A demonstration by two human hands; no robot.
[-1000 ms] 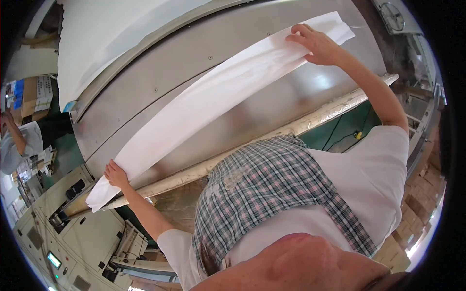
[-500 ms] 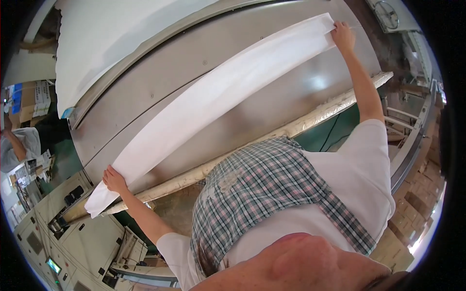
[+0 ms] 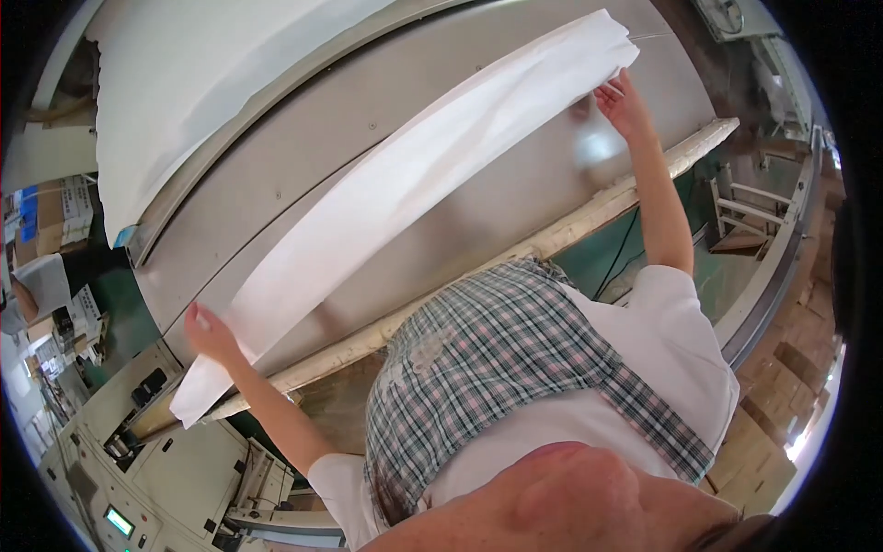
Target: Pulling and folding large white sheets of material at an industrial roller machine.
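A long folded strip of white cloth [image 3: 405, 193] lies slantwise over a smooth metal table [image 3: 432, 248], its left end hanging over the near edge. My left hand [image 3: 213, 335] is above the strip near that left end, fingers lifted and apart, gripping nothing that I can see. At the far right, my right hand [image 3: 625, 109] has its palm turned upward and its fingers spread, close to the strip's near edge. Whether those fingertips touch the cloth is hard to tell.
A padded bar [image 3: 552, 241] runs along the table's near edge. Beyond the table hangs a large white sheet [image 3: 202, 101]. A machine cabinet with a small lit screen [image 3: 120, 523] stands at lower left. Cardboard boxes [image 3: 754, 451] are stacked at right; a co-worker's arm [image 3: 25, 299] shows far left.
Both hands have let go of the strip. My right hand has turned palm up and come slightly nearer; the left has lifted its fingers. The strip's right end has shifted left and loosened.
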